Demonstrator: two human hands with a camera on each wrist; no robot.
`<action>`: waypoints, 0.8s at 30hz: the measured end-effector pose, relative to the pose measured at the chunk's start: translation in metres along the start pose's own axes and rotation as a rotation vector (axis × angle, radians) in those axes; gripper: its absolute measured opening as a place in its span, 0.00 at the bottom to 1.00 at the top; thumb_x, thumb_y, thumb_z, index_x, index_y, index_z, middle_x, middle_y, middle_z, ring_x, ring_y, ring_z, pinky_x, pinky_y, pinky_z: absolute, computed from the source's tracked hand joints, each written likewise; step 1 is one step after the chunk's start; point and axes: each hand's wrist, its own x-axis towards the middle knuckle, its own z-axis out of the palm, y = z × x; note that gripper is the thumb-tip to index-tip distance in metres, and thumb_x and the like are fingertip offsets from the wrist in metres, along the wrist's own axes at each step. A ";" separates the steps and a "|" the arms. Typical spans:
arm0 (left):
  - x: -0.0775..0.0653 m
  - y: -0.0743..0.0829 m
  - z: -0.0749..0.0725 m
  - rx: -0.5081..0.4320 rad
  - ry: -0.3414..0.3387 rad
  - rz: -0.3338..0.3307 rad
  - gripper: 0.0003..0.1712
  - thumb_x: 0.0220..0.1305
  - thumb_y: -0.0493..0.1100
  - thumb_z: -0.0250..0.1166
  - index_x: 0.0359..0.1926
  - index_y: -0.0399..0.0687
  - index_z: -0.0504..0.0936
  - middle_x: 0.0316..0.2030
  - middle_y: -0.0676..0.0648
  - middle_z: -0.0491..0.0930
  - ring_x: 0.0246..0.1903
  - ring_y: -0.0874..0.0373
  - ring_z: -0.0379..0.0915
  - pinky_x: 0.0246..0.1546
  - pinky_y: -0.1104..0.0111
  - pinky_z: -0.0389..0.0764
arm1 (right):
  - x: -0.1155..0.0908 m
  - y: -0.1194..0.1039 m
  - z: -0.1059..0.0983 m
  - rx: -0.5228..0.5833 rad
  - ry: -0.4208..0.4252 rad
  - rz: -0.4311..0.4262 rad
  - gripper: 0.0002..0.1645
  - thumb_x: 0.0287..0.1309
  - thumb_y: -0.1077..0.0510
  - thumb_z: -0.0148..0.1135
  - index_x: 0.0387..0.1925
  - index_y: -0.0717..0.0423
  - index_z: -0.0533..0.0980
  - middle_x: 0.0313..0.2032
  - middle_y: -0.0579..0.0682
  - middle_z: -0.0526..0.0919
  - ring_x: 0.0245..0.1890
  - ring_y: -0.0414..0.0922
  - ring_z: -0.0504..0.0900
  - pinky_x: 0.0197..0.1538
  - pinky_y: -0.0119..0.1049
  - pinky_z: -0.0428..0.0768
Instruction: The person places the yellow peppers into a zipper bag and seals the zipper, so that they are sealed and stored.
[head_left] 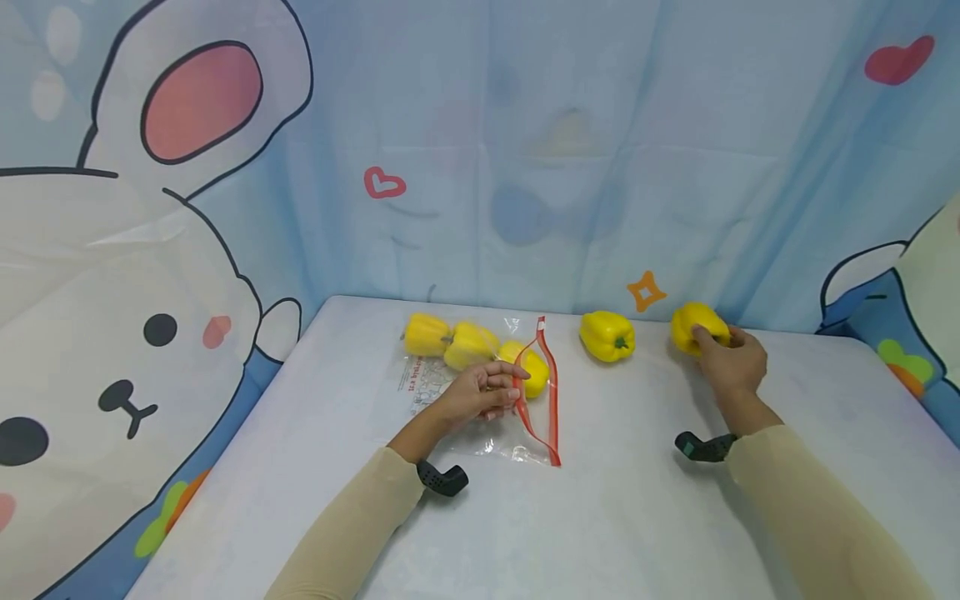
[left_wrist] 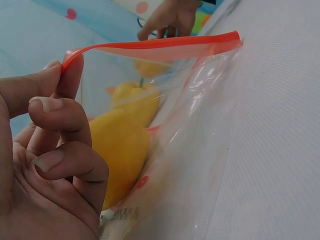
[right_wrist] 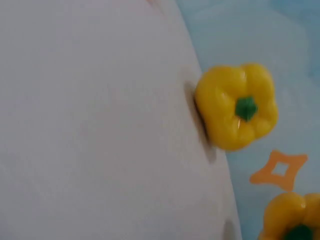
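Observation:
My left hand (head_left: 467, 398) pinches the red zip edge of a clear plastic bag (head_left: 554, 408) between thumb and forefinger, and its mouth gapes toward the right. Inside the bag lie three yellow bell peppers in a row, the nearest pepper (head_left: 536, 377) close to the mouth. To the right, my right hand (head_left: 735, 363) grips another yellow bell pepper (head_left: 692, 323) near the table's back edge. That held pepper (right_wrist: 290, 217) shows at the lower right corner of the right wrist view, where the hand is out of sight.
Between the bag and my right hand, one loose yellow bell pepper (head_left: 607, 337) with a green stem sits on the white table (head_left: 600, 517). A blue cartoon curtain (head_left: 465, 100) hangs right behind the table's back edge. Black devices are strapped at both wrists.

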 end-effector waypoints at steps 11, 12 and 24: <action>0.000 -0.003 -0.004 0.012 0.009 -0.009 0.19 0.69 0.34 0.60 0.59 0.33 0.72 0.27 0.55 0.79 0.14 0.63 0.61 0.17 0.76 0.64 | -0.037 0.000 0.019 -0.019 0.104 -0.143 0.33 0.66 0.53 0.53 0.71 0.46 0.61 0.53 0.40 0.73 0.46 0.32 0.69 0.47 0.25 0.72; -0.001 -0.002 -0.004 0.013 0.011 -0.009 0.19 0.69 0.34 0.60 0.59 0.33 0.72 0.27 0.56 0.79 0.14 0.63 0.61 0.17 0.76 0.64 | -0.038 -0.001 0.020 -0.022 0.097 -0.141 0.33 0.66 0.52 0.53 0.72 0.45 0.60 0.55 0.42 0.72 0.48 0.33 0.69 0.47 0.26 0.72; 0.000 0.000 0.001 0.016 0.008 -0.009 0.19 0.69 0.34 0.60 0.59 0.33 0.73 0.27 0.55 0.79 0.14 0.63 0.62 0.17 0.76 0.64 | -0.024 -0.018 0.033 -0.124 -0.125 -0.286 0.42 0.67 0.41 0.53 0.75 0.53 0.54 0.70 0.59 0.63 0.65 0.56 0.68 0.54 0.39 0.76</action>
